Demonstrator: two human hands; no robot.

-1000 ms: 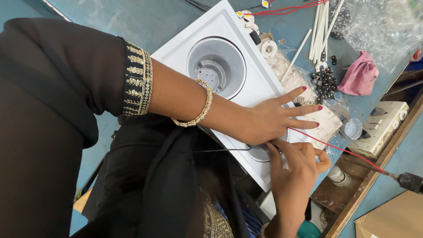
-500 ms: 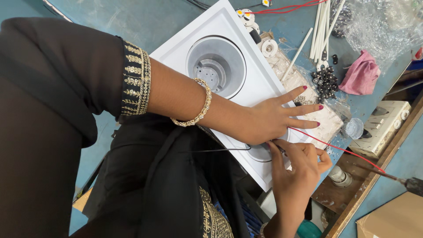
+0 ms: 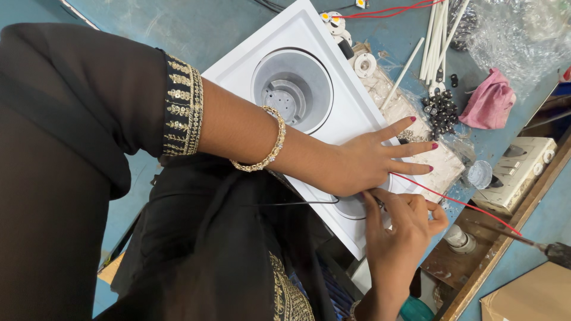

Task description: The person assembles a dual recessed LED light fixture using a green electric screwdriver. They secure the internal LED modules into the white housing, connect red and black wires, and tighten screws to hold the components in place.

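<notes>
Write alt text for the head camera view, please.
A person's left hand presses flat on a white square plastic light housing with round recesses, while the right hand pinches a thin red wire at its lower recess, on a blue workbench.

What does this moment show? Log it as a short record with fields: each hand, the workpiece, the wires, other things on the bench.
left hand: flat on the white square light housing, fingers spread
right hand: fingertips pinched at the housing's near opening, where the red wire and black wire meet
housing: two round recesses; the far one shows a grey metal insert
bench: blue-grey, scuffed
nearby: white tubes, pile of small black parts, pink cloth, white switch box
</notes>
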